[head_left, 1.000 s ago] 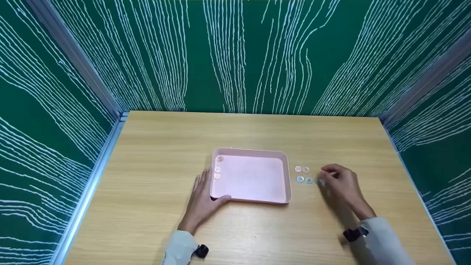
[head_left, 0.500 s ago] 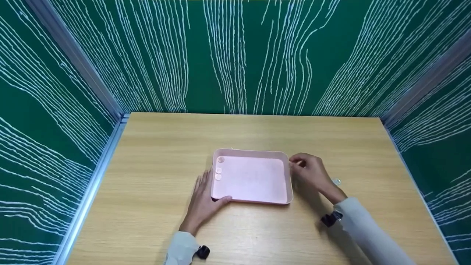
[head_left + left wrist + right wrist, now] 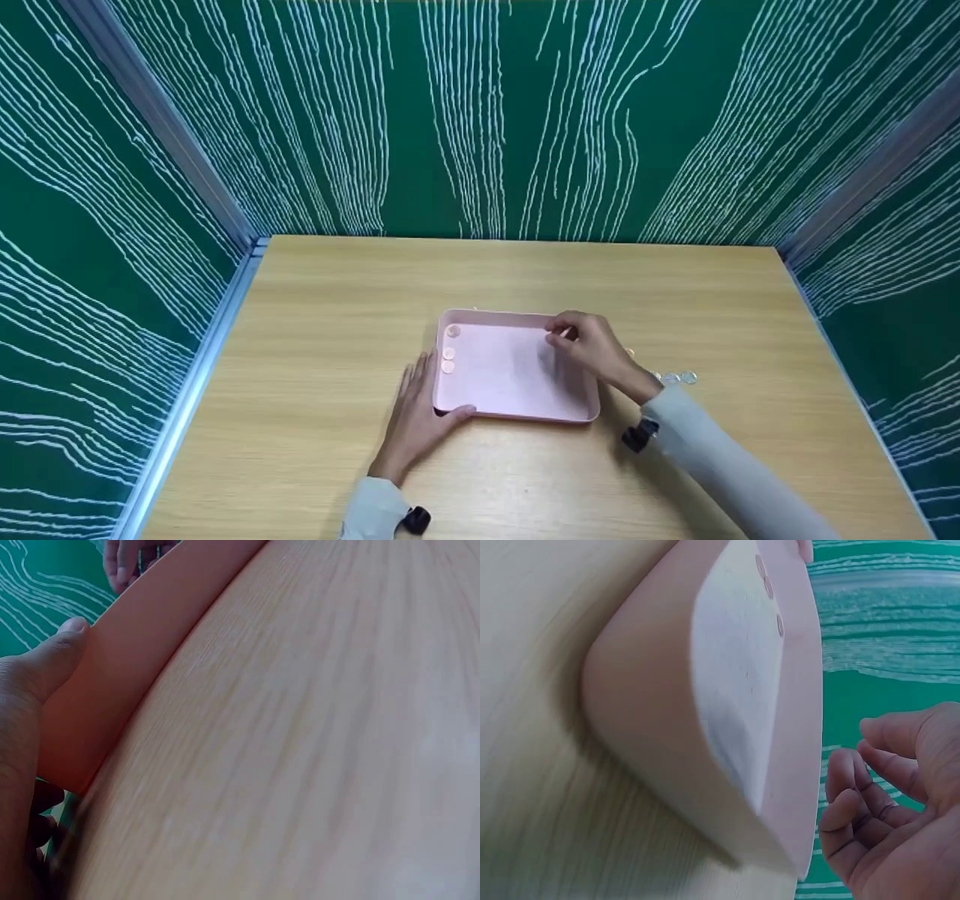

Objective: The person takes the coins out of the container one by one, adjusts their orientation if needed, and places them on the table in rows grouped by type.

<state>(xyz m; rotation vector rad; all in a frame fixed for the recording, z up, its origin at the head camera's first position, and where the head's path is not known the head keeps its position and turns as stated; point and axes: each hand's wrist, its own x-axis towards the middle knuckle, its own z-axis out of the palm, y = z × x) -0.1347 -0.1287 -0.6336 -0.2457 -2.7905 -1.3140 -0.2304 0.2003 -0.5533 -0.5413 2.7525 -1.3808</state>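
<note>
A shallow pink tray [image 3: 517,417] lies on the table with three copper-coloured coins [image 3: 448,354] along its left inner side. Against the tray's near left corner rests my left hand [image 3: 417,424], thumb on the front wall and straight fingers along the left wall. Over the tray's right part hovers my right hand [image 3: 589,345], its thumb and index fingertips pinched together. They appear to hold a small coin, which the fingertips almost wholly hide. In the right wrist view the other fingers of that right hand [image 3: 900,802] are curled, beside the tray wall [image 3: 649,682].
Several silvery coins [image 3: 688,377] lie in a row on the wooden table [image 3: 337,315] right of the tray, partly behind the right forearm. One copper coin [image 3: 630,352] peeks out by the right wrist. Green walls with white lines [image 3: 525,112] surround the table's back and sides.
My right hand has moved left from the coins on the table, past the tray's right wall, to above the tray floor. The left hand has stayed at the tray's corner.
</note>
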